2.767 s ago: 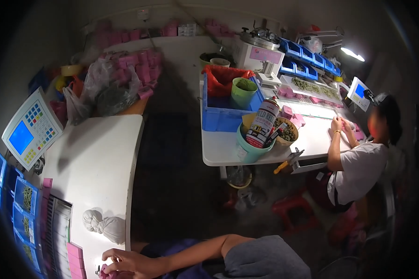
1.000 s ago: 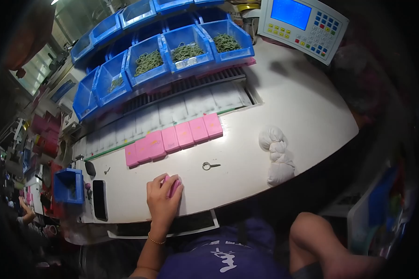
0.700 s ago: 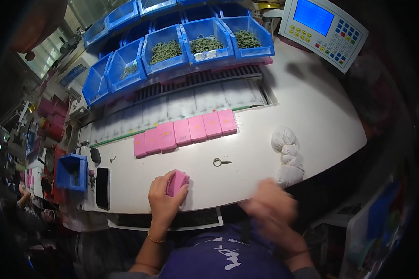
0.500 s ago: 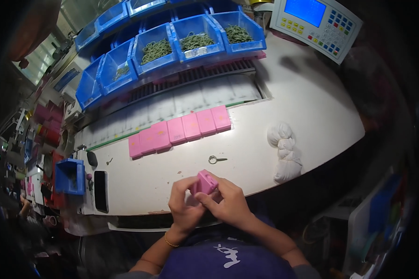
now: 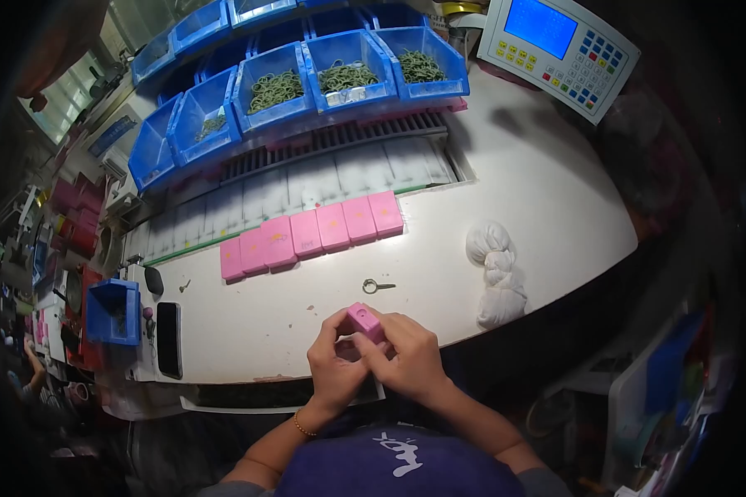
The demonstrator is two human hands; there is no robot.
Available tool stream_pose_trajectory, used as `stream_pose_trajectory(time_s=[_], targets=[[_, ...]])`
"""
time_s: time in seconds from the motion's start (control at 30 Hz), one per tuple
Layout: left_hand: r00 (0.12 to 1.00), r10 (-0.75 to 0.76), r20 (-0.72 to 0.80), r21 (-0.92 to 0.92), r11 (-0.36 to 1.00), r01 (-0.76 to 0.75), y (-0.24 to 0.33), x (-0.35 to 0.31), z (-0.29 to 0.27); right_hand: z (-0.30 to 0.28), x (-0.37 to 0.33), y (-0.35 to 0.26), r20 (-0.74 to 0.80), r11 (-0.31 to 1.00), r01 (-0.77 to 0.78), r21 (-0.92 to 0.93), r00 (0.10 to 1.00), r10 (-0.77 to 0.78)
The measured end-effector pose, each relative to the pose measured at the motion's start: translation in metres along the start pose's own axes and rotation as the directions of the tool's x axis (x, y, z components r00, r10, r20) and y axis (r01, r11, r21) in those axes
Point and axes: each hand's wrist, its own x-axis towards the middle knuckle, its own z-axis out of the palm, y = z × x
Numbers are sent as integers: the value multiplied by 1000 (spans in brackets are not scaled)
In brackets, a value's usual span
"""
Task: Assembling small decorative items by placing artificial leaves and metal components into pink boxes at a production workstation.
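Between my two hands is a pink rubber mold block (image 5: pixel 363 320), its end with a small round hole facing up and away from me. My left hand (image 5: pixel 333 364) grips its left side, fingers curled. From the right, my right hand (image 5: pixel 410 358) closes on it, with the thumb lying across the near side. Just beyond the hands lies a green ring-shaped piece (image 5: pixel 370 287) with a short stem. A row of similar pink mold blocks (image 5: pixel 306 234) stretches side by side farther back on the white table (image 5: pixel 439 273).
Blue bins (image 5: pixel 277 98) with several green pieces stand at the back. At the right lies a knotted white cloth bundle (image 5: pixel 500 277). A phone (image 5: pixel 169 340) and a small blue bin (image 5: pixel 114 311) are at left. A keypad panel with a blue screen (image 5: pixel 559 54) stands back right.
The mold block has turned in my hands, so its holed end now shows more squarely. Both hands still hold it near the table's front edge. The whole view has shifted slightly.
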Motion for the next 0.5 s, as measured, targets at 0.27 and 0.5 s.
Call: stream_pose_trajectory(time_s=[0.27,0.5], targets=[[1000,-24,16,-40,999,25,-11,4,1,3,-4,10,22,998,28,-57,999,-26],[991,-44,-124,265,961,75,-6,28,-34,-146,-21,-64,-20,985,-24,173,999,28]])
